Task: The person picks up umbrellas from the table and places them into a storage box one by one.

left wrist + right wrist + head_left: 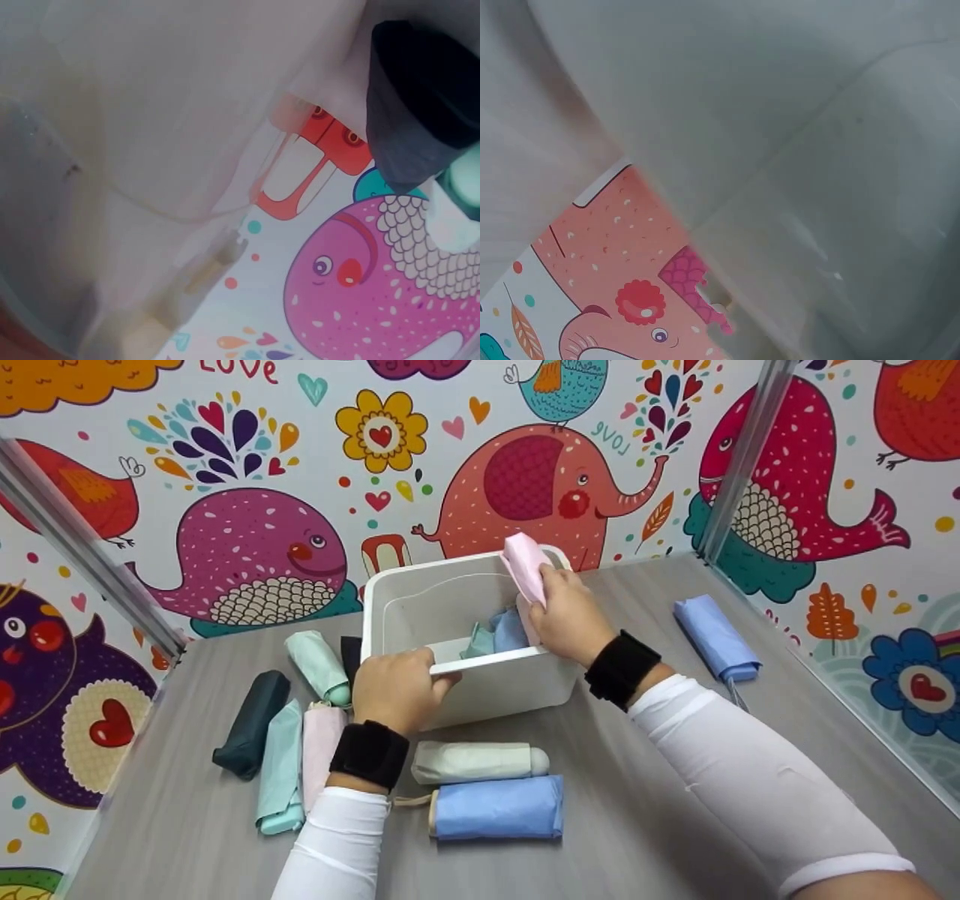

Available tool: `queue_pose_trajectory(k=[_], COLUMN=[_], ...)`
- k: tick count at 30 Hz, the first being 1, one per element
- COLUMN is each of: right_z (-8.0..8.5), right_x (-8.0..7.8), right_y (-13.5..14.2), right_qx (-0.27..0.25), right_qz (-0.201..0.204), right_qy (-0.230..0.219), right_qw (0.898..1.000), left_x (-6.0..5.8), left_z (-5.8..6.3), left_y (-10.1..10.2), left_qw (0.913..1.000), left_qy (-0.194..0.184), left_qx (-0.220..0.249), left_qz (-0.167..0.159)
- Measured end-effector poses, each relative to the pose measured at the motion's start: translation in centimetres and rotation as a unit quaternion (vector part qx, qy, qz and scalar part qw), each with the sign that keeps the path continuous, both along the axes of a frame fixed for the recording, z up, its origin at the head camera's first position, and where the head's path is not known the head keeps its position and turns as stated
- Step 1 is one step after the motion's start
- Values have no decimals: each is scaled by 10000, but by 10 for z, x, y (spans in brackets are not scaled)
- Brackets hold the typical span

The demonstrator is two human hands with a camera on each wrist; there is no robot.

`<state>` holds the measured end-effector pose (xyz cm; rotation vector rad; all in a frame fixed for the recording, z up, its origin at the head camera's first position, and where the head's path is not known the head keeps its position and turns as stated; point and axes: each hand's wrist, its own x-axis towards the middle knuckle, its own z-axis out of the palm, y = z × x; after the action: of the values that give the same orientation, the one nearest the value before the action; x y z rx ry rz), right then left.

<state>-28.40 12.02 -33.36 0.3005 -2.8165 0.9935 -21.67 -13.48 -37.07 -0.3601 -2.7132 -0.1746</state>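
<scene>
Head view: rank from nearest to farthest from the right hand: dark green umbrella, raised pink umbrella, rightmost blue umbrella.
1. Raised pink umbrella: in the right hand.
2. Rightmost blue umbrella: right of the white bin.
3. Dark green umbrella: far left, beyond the bin.

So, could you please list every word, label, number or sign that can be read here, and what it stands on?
"Love": red letters on the patterned back wall, at the picture's top edge.
"Love": green letters, same wall, by the elephant, apparently reversed.
None readable on the bin or folded umbrellas.
</scene>
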Motion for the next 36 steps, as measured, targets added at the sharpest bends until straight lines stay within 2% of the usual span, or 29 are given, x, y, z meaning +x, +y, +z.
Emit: queue_pose_trajectory(k=[10,17,20,25,36], right_z=[-2,-3,-2,-1,1], right_x=[-3,-5,-6,-8,-5], right_y=[-5,-7,-9,-11,-11], right_qx=[618,1254,1416,1499,1579], right_qz=[-145,-41,-37,-41,-36], right_qy=[-385,-166,-257,-568,-666], right_qw=[9972,9920,9896,9871,9852], left_x=[0,0,0,0,1], left_z=[1,0,0,0,1], left_y=[1,1,1,1,2], left_qw=[10000,10000,10000,10000,10000], left_qy=[-34,-13,-10,17,-34], left_qx=[-23,-32,-33,-10,-38], left_qz=[30,3,-6,11,25])
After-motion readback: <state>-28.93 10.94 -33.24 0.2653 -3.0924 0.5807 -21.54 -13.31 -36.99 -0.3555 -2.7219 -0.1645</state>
